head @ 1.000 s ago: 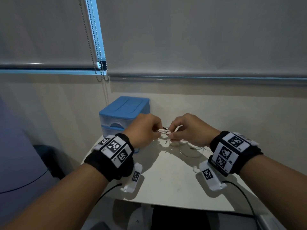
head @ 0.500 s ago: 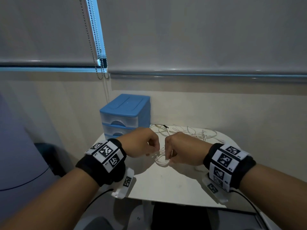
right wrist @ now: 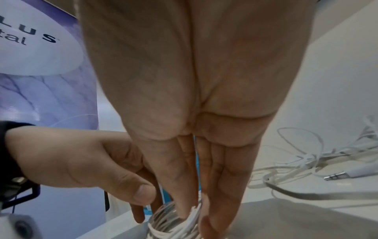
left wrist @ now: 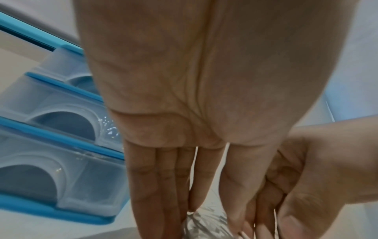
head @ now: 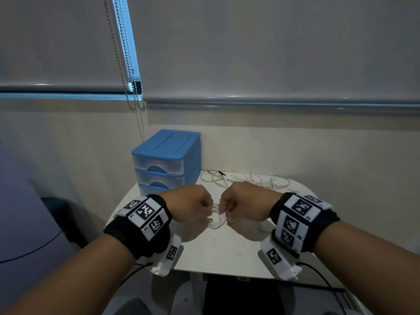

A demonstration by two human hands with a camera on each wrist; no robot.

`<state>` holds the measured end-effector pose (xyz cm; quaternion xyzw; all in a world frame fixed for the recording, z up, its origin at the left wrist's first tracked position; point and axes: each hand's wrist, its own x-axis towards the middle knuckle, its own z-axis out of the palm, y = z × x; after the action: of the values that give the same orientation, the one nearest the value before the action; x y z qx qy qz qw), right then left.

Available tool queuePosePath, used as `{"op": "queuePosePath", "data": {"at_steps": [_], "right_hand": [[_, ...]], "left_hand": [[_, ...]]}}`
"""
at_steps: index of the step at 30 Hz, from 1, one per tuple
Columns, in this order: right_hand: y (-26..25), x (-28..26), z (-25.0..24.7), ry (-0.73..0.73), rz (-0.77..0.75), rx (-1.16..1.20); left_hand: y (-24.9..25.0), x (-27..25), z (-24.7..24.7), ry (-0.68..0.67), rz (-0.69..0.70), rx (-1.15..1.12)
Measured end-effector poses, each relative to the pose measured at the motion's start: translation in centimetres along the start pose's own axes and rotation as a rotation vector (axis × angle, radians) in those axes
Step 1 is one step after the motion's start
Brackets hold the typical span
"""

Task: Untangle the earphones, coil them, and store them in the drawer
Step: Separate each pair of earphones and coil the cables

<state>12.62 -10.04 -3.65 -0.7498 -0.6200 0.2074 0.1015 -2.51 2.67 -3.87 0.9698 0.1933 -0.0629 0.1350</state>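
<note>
A white round-cornered tabletop (head: 229, 253) lies under both hands. Beyond the fingers of the left hand (head: 189, 204), at the table's far left corner, stands a small blue plastic drawer unit with three translucent drawers (head: 167, 163), all pushed in; the left wrist view shows its arched drawer pulls (left wrist: 63, 124) just beside the little-finger side of that hand. Farther out past the fingers of the right hand (head: 244, 204), a loose tangle of white earphone cable (head: 250, 180) sprawls on the tabletop, with a metal jack plug (right wrist: 335, 176) lying off to the right of the fingers.

Between the two hands sits a small coil of white earphone cord (head: 217, 220), several loops bunched together and lifted just above the table. The right hand's fingers (right wrist: 184, 186) point down into the coil and pinch its strands at the near side, thumb pressed against them. The left hand's fingers (left wrist: 147, 186) are curled toward the coil from the opposite side, thumb (right wrist: 141, 192) closed against the fingertips on the loops; the exact strand it holds is hidden by the knuckles.
</note>
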Motion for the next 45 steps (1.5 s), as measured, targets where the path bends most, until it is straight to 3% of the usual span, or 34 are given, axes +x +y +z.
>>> {"op": "queuePosePath", "data": {"at_steps": [10, 14, 18, 20, 26, 33, 36, 38, 40, 45], "right_hand": [[-0.3, -0.1, -0.3, -0.003, -0.023, 0.087], [1.6, -1.8, -1.9, 0.064, -0.012, 0.120], [4.4, -4.2, -3.7, 0.138, 0.051, 0.008], [5.5, -5.3, -4.1, 0.108, 0.098, -0.072], [7.1, -7.2, -2.7, -0.068, 0.216, -0.232], [7.3, -7.1, -0.9, -0.048, 0.093, -0.280], [7.7, -7.4, -0.6, -0.101, 0.052, -0.260], [7.9, -8.1, -0.8, -0.134, 0.048, -0.209], [8.0, -8.8, -1.8, -0.079, 0.021, -0.076], [7.3, -9.5, -5.5, 0.288, -0.073, 0.537]], "left_hand": [[-0.2, -0.6, 0.2, 0.017, -0.063, 0.032], [0.4, -0.9, -0.4, 0.064, -0.085, 0.066], [1.7, -0.6, -0.9, 0.163, 0.001, -0.038], [2.9, -0.2, -1.0, 0.173, 0.074, -0.066], [6.2, 1.4, 0.3, 0.029, 0.176, -0.037], [9.3, 3.7, 2.0, -0.114, 0.174, 0.212], [9.9, 4.3, 1.9, -0.102, 0.184, 0.237], [9.9, 4.6, 1.9, -0.070, 0.179, 0.217], [9.6, 4.7, 1.8, -0.063, 0.164, 0.197], [9.2, 4.6, 1.0, -0.057, 0.143, 0.121]]}}
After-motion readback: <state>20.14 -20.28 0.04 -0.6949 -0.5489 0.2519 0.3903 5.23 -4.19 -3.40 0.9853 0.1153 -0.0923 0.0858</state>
